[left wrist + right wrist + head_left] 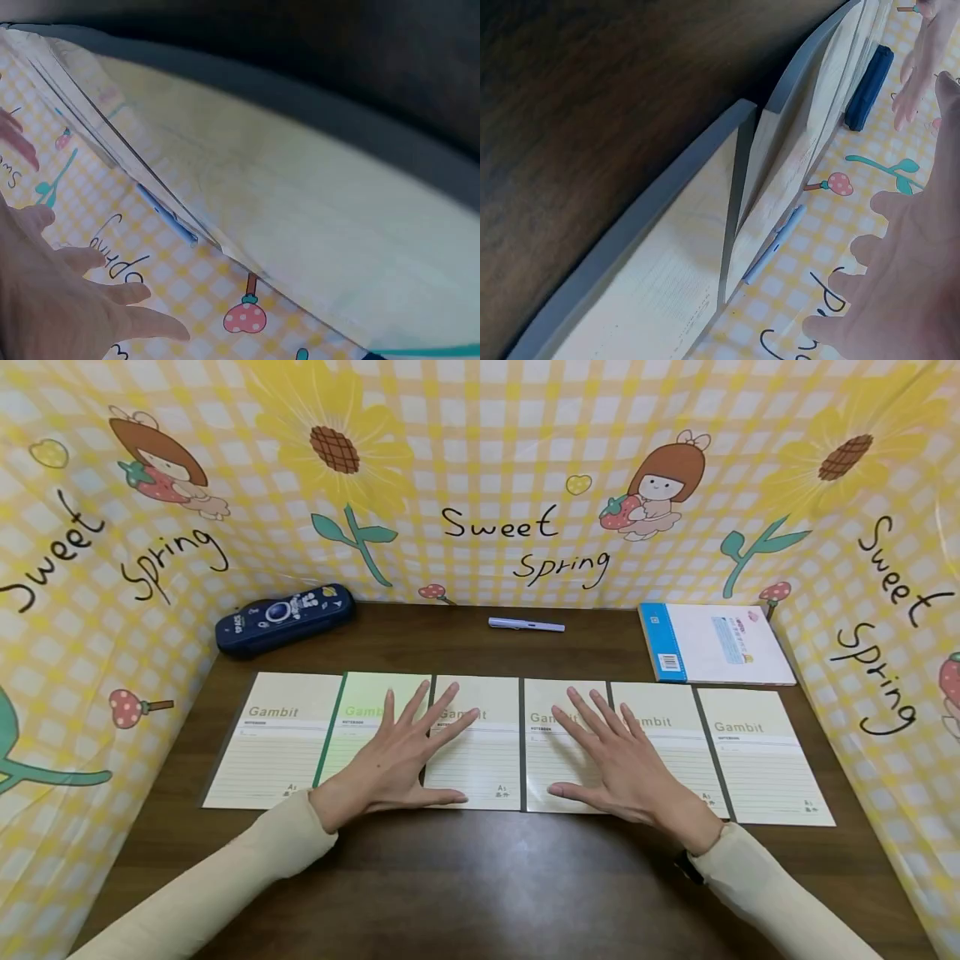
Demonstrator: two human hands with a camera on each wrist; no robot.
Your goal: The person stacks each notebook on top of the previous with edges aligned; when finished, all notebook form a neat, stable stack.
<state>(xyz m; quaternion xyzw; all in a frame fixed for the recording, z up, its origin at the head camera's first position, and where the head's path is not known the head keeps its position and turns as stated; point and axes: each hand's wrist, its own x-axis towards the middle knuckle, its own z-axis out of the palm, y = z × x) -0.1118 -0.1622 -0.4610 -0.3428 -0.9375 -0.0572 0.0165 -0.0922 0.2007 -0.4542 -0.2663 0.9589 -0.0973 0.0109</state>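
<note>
A row of several Gambit notebooks lies side by side on the table, mostly cream with dark spines. My left hand (397, 756), fingers spread wide, overlaps the green notebook (335, 760) and the cream notebook (491, 756) to its right. Over the two cream notebooks right of the middle, my right hand (626, 760) spreads its fingers the same way, partly covering the nearer notebook (543, 768). Both wrist views show straight, parted fingers with nothing held. At the row's ends lie the leftmost notebook (266, 752) and the rightmost notebook (765, 760).
Behind the row, a dark blue pencil case (285, 618) stands at the back left and a lavender pen (527, 624) lies at the back middle. A white and blue book (712, 652) sits at the back right. Checkered cloth (480, 468) walls in three sides.
</note>
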